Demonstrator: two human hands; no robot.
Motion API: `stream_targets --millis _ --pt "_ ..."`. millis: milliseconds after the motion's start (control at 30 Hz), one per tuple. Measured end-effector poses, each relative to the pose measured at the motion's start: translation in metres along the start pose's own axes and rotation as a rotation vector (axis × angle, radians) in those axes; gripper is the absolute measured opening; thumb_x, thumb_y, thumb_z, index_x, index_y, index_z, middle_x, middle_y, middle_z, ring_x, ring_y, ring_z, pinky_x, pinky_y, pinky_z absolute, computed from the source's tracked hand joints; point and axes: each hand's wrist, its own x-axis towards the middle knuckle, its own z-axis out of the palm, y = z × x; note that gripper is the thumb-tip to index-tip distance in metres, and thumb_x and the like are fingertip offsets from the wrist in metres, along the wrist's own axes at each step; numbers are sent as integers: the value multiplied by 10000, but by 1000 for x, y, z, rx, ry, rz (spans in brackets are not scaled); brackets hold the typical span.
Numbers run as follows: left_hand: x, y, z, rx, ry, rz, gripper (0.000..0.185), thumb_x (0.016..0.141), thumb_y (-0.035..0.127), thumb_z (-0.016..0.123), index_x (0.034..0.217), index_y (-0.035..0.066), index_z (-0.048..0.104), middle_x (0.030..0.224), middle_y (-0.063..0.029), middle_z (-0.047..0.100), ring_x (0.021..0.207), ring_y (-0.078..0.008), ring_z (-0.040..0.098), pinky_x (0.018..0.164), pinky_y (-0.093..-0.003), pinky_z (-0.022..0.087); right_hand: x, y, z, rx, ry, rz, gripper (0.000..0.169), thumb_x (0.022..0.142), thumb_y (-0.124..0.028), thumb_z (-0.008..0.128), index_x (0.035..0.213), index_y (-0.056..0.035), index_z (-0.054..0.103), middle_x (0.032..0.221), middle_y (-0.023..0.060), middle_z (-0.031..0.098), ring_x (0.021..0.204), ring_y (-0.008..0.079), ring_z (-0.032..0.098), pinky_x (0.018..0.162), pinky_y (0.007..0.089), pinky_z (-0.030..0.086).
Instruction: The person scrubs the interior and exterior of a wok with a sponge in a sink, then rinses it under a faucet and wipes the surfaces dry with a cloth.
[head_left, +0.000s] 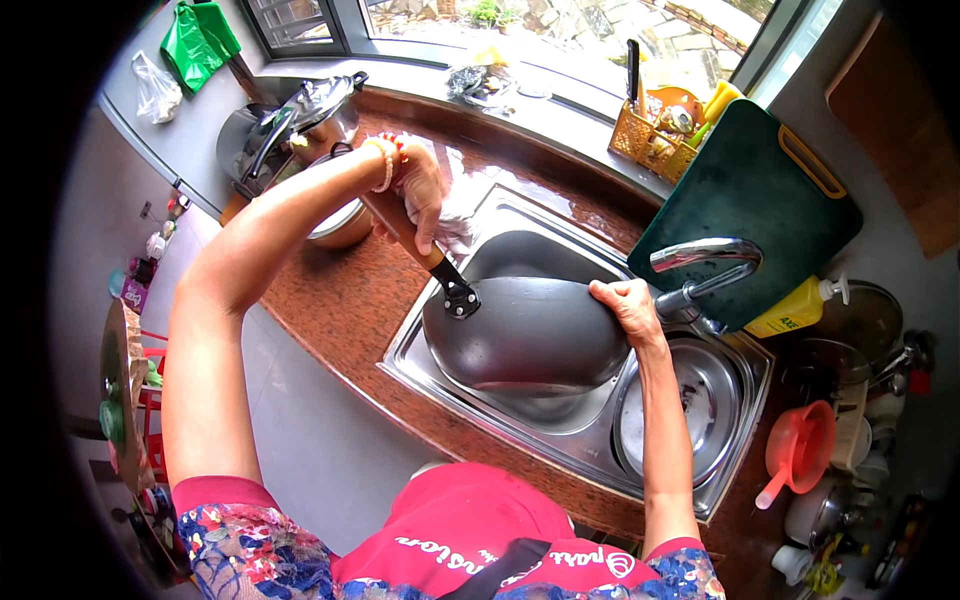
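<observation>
A dark wok is tilted over the large basin of a stainless steel sink, its outer side facing me. My left hand is closed around the wok's wooden handle, and a pale cloth lies just beyond that hand. With my right hand I grip the wok's rim on the side near the faucet. A round metal pan or basin sits in the smaller sink bowl, partly behind my right forearm. The inside of the wok is hidden.
A dark green cutting board leans behind the faucet, beside a yellow soap bottle. A utensil basket holding a knife stands on the sill. Pots crowd the counter's left end. A red ladle or dipper lies right of the sink.
</observation>
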Motion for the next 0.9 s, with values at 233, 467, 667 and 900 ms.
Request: stream_targets --millis 233,467,667,900 --pt "25 -32 14 -155 -114 100 295 750 261 719 860 2 628 694 -117 627 565 -204 618 561 -324 529 40 10 1 -128 -77 19 397 767 -352 734 529 -59 611 496 -44 508 441 27 404 421 225 306" --pt "30 -80 41 -491 -199 57 326 736 170 737 953 -13 576 709 -115 610 547 -210 614 502 -310 550 88 -1 30 -196 -245 88 421 706 -431 760 602 -32 679 533 15 585 445 74 496 452 231 392" --pt "84 -110 61 -611 -223 163 318 724 156 743 931 -27 586 740 -137 626 616 -226 629 526 -334 551 110 -7 44 -539 -144 39 491 665 -470 762 440 -134 483 445 -54 390 413 49 336 410 272 251" --pt "107 -128 91 -778 -103 355 375 685 130 741 981 -16 564 795 -134 611 641 -231 622 503 -327 543 127 -7 61 -687 -141 16 542 587 -636 707 533 -101 638 535 39 572 546 153 564 556 311 432"
